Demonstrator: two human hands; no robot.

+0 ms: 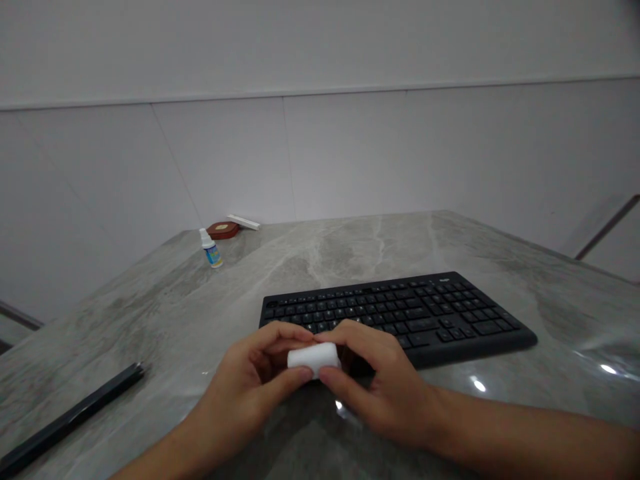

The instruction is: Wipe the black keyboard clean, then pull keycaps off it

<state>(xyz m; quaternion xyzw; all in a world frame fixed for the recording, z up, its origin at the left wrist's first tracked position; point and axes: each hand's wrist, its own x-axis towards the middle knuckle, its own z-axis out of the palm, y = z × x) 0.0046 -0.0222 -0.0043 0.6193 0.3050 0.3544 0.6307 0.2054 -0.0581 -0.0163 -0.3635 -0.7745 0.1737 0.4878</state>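
Note:
A small white block with rounded edges [314, 359] sits between my two hands, just in front of a black keyboard [395, 313]. My left hand [250, 377] grips its left end, thumb on the near face and fingers curled behind. On the other end, my right hand [385, 380] pinches it the same way. Both thumbtips nearly meet at its lower edge. What kind of thing the block is, I cannot make out. The hands cover part of the keyboard's front left edge.
A white bottle with a blue label [212, 251] stands at the back left. Behind it lie a reddish-brown case [223, 231] and a white bar [244, 222]. A long black bar [75, 417] lies at the near left of the marbled grey table [320, 257].

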